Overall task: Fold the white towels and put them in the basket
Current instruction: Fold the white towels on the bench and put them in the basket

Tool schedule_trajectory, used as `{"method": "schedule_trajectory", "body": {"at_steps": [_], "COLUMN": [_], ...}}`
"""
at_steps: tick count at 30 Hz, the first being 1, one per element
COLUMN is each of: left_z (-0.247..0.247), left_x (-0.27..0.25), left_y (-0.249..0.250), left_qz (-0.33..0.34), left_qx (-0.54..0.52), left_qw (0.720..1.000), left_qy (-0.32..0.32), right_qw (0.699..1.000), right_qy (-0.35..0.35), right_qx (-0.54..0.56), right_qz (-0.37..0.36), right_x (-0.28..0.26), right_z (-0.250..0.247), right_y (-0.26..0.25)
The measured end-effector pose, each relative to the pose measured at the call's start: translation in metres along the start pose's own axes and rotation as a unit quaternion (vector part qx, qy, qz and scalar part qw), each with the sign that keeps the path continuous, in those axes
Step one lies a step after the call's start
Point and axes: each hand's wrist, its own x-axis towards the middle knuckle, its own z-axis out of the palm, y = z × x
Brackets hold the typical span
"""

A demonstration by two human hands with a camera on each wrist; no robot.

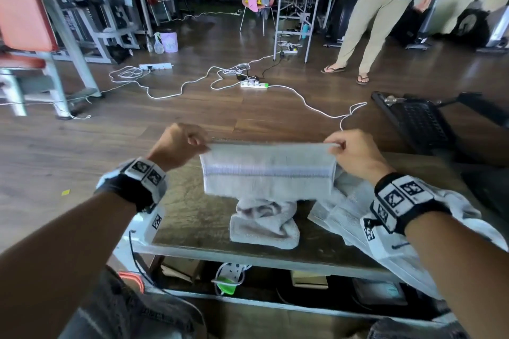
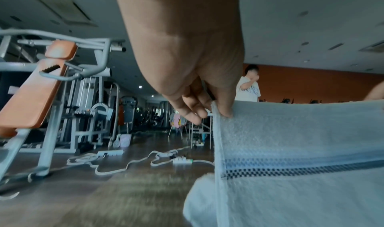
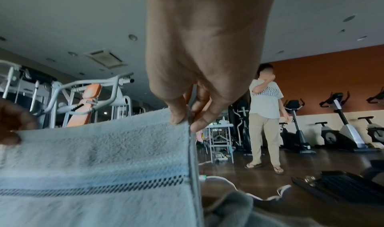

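A white towel [image 1: 268, 170] with a dark woven stripe hangs stretched between my hands above the wooden table [image 1: 192, 217]. My left hand [image 1: 180, 143] pinches its top left corner, thumb in front [image 2: 223, 109]. Its top right corner is pinched by my right hand [image 1: 349, 150] between thumb and fingers [image 3: 187, 120]. The towel [image 2: 301, 148] fills the right of the left wrist view and the lower left [image 3: 93, 164] of the right wrist view. A crumpled towel [image 1: 264, 224] lies on the table under it. More white towels [image 1: 344, 217] lie at the right. No basket shows.
A dark perforated object [image 1: 418, 121] lies on the floor past the table's right end. White cables and a power strip [image 1: 253, 84] trail over the wood floor. A person [image 1: 377, 14] stands at the back right. Gym machines [image 1: 41, 36] stand at the left. A shelf under the table holds clutter.
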Motion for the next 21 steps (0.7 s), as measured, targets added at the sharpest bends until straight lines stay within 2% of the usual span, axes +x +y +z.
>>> {"method": "schedule_trajectory", "body": {"at_steps": [4,7,9,12,14,16,19,21], "left_z": [-0.021,-0.015,0.005,0.050,0.079,0.096,0.108,0.111], "left_x": [0.005,-0.023,-0.053,-0.109,-0.139,-0.154,-0.158,-0.155], "left_y": [0.012,0.015,0.005,-0.021,-0.042,-0.050,-0.041,-0.036], "left_qz": [0.012,0.048,0.049,0.047,0.051,0.019,-0.064,-0.129], "left_qx": [-0.013,-0.020,-0.005,0.047,0.031,0.011,0.026,0.039], "left_qw": [0.997,0.993,0.995,0.998,0.996,0.998,0.997,0.990], "left_qy": [0.081,0.107,0.087,-0.013,-0.069,-0.060,0.022,0.038], "right_qw": [0.994,0.995,1.000,0.987,0.972,0.979,0.991,0.987], "right_qy": [0.101,0.088,0.012,-0.161,-0.222,-0.179,-0.064,-0.054], "right_qx": [0.016,0.008,0.003,-0.009,-0.021,-0.016,0.003,-0.011], "right_qz": [-0.037,-0.036,-0.024,0.022,0.076,0.092,0.118,0.149], "right_x": [-0.003,-0.028,-0.056,-0.102,-0.125,-0.138,-0.143,-0.139], "right_z": [-0.017,-0.010,0.008,0.047,0.068,0.080,0.088,0.093], "right_y": [-0.016,-0.005,0.014,0.053,0.071,0.077,0.072,0.070]}}
